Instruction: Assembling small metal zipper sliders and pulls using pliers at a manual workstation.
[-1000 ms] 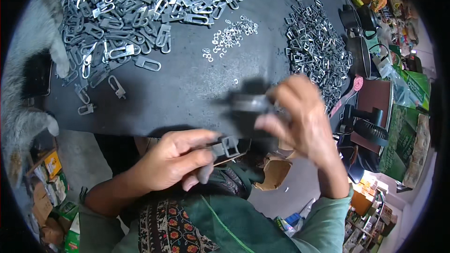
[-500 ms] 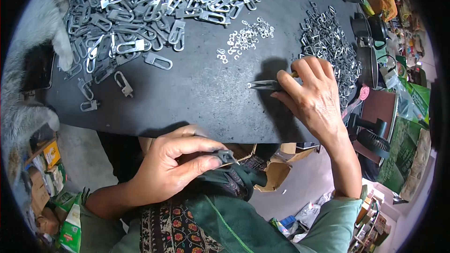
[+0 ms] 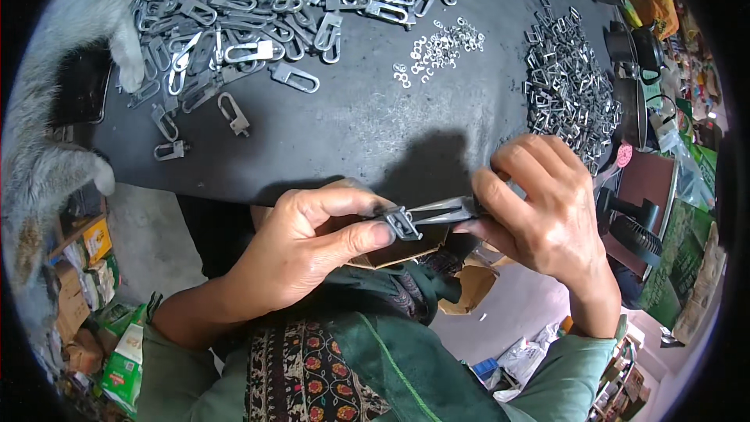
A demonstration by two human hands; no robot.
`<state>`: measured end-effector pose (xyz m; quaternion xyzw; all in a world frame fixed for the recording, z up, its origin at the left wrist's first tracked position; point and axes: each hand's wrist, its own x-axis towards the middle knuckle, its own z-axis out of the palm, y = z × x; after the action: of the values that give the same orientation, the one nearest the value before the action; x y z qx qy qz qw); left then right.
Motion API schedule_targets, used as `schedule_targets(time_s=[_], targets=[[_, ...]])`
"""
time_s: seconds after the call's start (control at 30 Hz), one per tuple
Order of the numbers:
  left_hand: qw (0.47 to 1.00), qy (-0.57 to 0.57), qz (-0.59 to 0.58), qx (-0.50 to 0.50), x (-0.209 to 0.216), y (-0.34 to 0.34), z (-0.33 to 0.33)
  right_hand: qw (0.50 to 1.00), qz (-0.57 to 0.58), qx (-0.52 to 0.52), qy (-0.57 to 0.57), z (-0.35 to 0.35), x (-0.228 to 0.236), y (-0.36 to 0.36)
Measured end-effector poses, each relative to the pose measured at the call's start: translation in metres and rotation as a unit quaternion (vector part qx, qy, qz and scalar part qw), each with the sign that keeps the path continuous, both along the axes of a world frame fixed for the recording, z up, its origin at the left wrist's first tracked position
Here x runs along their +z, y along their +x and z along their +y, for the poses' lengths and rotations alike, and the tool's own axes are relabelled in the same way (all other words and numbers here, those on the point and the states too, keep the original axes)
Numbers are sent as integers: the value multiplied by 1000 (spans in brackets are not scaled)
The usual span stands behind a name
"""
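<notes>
My left hand (image 3: 293, 246) pinches a small grey metal clasp part (image 3: 403, 225) between thumb and fingers, just over the near edge of the table. My right hand (image 3: 551, 211) grips a pair of pliers (image 3: 441, 210). The slim jaws reach leftward and meet the clasp part at my left fingertips. Whether a ring sits in the jaws is too small to tell. Beyond my hands lies a scatter of small C-shaped metal rings (image 3: 449, 43). A heap of long looped metal clasp pieces (image 3: 293, 23) covers the far left, and small square metal frames (image 3: 570, 70) are heaped at the right.
A cat (image 3: 66, 47) lies along the left edge of the dark table (image 3: 328, 125), beside a black flat device (image 3: 84, 94). Dark pans (image 3: 630, 101) and a small fan (image 3: 637, 234) line the right side. Open cardboard boxes (image 3: 471, 291) are below the table edge.
My right hand has brought the pliers down and toward me, from above the table to the clasp part. My left hand has risen slightly to the right. The view has shifted a little.
</notes>
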<state>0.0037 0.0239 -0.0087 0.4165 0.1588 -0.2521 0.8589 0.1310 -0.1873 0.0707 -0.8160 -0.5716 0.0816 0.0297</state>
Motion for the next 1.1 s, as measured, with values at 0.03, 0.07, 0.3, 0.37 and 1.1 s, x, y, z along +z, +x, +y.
schedule_targets(time_s=[0.03,0.07,0.3,0.37,1.1], targets=[[1000,-5,1,-3,1,1,0,1000,5,-1,7,1,0,-1],[1000,-9,3,-5,2,1,0,1000,8,-1,12,1,0,-3],[996,55,-76,-3,0,-7,-3,1000,13,-7,16,4,2,-13],[996,48,-70,1,1,-10,-1,1000,9,2,25,4,0,-18],[382,786,-477,-90,0,111,48,947,-67,-294,111,-71,-46,-40]])
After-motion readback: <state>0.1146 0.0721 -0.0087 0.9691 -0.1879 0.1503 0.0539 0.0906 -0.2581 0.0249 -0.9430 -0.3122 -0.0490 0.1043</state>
